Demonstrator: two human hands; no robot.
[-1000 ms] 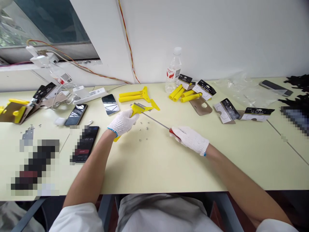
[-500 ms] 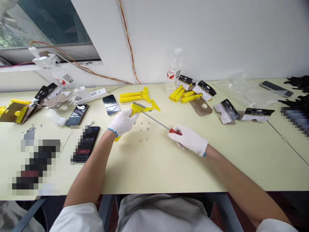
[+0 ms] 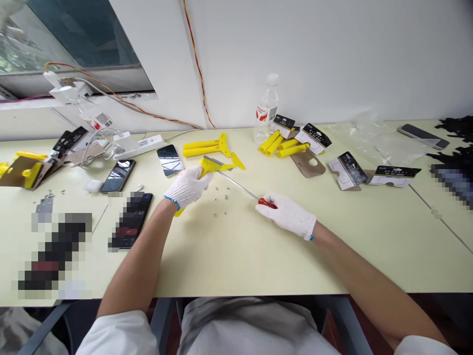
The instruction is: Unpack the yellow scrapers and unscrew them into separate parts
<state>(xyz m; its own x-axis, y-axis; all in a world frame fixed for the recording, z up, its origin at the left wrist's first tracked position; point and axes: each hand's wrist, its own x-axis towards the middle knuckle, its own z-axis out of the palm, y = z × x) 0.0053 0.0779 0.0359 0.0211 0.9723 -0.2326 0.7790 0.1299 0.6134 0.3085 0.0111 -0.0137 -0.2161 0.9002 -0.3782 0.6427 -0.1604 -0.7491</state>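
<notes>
- Through the head view I see the left hand (image 3: 186,189), in a white glove, its fingers clamped on a yellow scraper (image 3: 209,166); the scraper's head sticks out past the fingertips, a metal strip along its far edge, and a bit of yellow handle shows below the glove.
- I see the right hand (image 3: 288,214), gloved too, with its fingers closed round the red handle of a screwdriver (image 3: 244,188); the shaft slants away from those fingers to the left, its tip at the scraper's head, just beside the left fingertips; whether it sits in a screw is too small for me to tell.
- Small metal parts (image 3: 226,197) lie scattered on the table (image 3: 244,261), between the two hands' fingers, nearer the left ones.
- Just beyond the left fingers lie two yellow handles (image 3: 201,148), with a yellow end piece (image 3: 238,161) to their right; a pale phone (image 3: 170,160) lies near, left of them; a phone with a timer (image 3: 135,217) lies left of the left wrist.
- Beyond the right fingers I find yellow tubes (image 3: 273,142) beside an upright bottle (image 3: 263,118); printed cards (image 3: 347,170) lie farther to the right.
</notes>
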